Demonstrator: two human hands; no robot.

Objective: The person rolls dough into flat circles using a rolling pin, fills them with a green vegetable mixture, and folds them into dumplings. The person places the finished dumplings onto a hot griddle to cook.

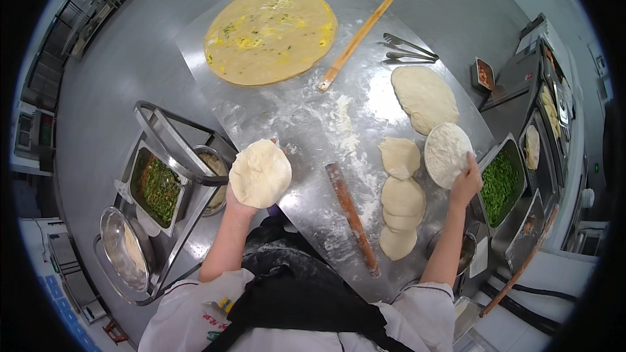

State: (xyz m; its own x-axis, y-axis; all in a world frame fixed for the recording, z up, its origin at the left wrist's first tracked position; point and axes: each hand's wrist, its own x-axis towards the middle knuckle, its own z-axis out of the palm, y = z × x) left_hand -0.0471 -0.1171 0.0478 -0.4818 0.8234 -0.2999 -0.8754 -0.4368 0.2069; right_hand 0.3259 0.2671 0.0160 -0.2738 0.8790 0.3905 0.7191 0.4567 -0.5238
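Observation:
On the upturned palm of my left hand (240,205) rests a flattened round of pale dough (260,174), over the table's left edge. The dough hides most of the fingers. My right hand (466,183) grips the near right rim of a white bowl (427,160) heaped with white flour (446,152). Just left of the bowl, several smaller dough pieces (402,200) lie in an overlapping row. Beyond it is a larger dough slab (424,95), close to or under the bowl's far rim. Between my hands a short wooden rolling pin (353,220) lies on the floured steel table (303,127).
A large flat dough round (271,34) with yellow and green bits lies at the far left. Near it are a long wooden rolling stick (359,41) and metal tongs (413,51). Chopped greens fill a steel pan (521,156) at right. A metal-framed cart (166,142) with filling stands left.

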